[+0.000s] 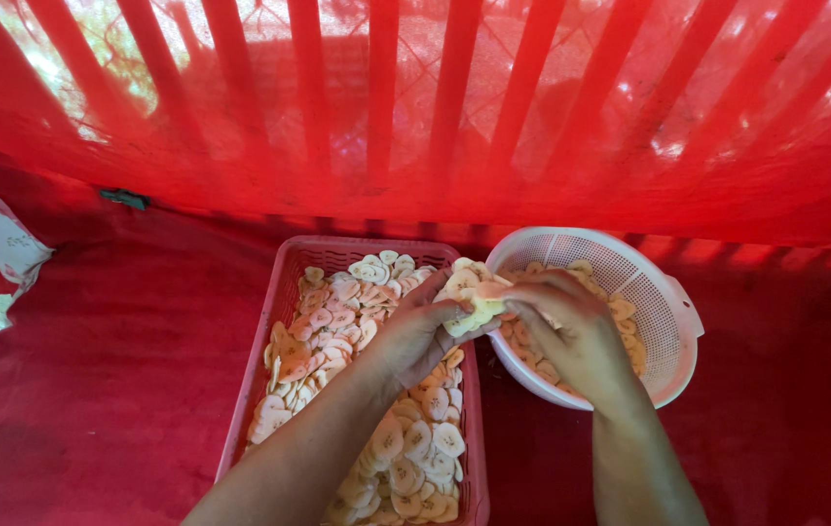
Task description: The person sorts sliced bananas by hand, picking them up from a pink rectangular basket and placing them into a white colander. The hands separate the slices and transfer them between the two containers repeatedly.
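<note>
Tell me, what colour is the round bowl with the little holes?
The round bowl is white, tinted pink by the red light; the head view shows it.

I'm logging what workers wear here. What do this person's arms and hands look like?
Both forearms are bare, with no sleeves in view. The left hand and right hand wear no gloves, and no rings, watch or bracelets are visible.

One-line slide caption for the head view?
Both hands hold pale banana slices between red rectangular plastic tray and white round plastic colander.
</note>
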